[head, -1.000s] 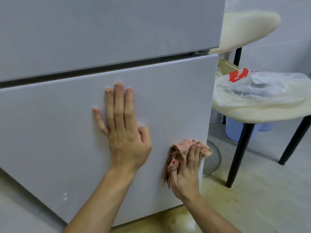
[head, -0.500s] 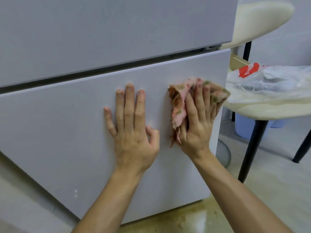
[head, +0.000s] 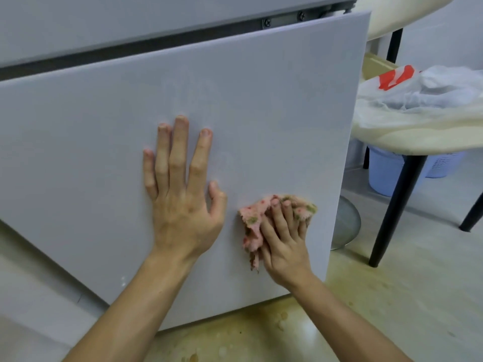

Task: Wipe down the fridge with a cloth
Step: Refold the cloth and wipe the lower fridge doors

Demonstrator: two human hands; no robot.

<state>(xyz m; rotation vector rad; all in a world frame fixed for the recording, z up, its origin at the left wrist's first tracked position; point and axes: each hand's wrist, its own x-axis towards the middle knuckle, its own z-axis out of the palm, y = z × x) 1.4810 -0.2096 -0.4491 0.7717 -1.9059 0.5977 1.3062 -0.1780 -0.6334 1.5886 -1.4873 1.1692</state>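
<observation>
Cloth [head: 253, 221]: soft, light, bunched, lower right of frame, pressed on fridge door [head: 261, 100] by right hand [head: 286, 246], fingers [head: 278, 220] nearly straight, thumb hidden. Left hand [head: 183, 205] flat on door, fingers released. Door smooth, likely slippery; keep palm on bunched middle.

left hand [head: 183, 205]: bare, short rounded fingernails | right hand [head: 285, 244]: bare, short fingernails | left forearm [head: 136, 304]: bare to frame edge | right forearm [head: 339, 317]: bare to frame edge
</observation>
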